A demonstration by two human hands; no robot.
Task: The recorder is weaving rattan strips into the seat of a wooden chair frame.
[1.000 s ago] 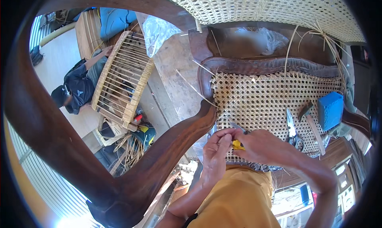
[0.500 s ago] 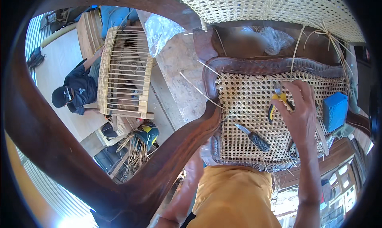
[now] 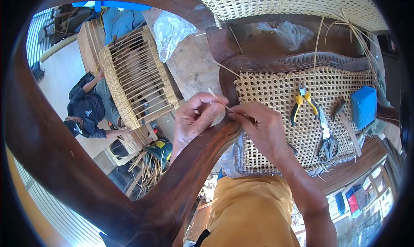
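Beyond the end of the dark wooden armrest (image 3: 189,161), my left hand (image 3: 194,120) pinches a thin cane strand (image 3: 219,98). My right hand (image 3: 262,128) has its thumb and fingertips closed on the same strand, close to the left fingers. This is at the left edge of the woven cane seat (image 3: 276,92), which sits in a carved dark frame. On the weave lie yellow-and-black cutting pliers (image 3: 297,101), scissors (image 3: 326,145), and a hammer (image 3: 350,132) beside a blue block (image 3: 363,107). My right hand and wrist mostly hide the dark-handled knife.
A cane-woven panel (image 3: 284,3) rises at the far side, with loose cane strands (image 3: 358,31) hanging beside it. To the left, another person (image 3: 88,100) holds a slatted wooden frame (image 3: 138,74). A plastic bag (image 3: 171,33) and bundled cane strips (image 3: 148,163) are also there.
My right hand has left the pliers on the seat and moved left to the strand. My left hand has risen from below the armrest to pinch it. The other person's slatted frame has tilted.
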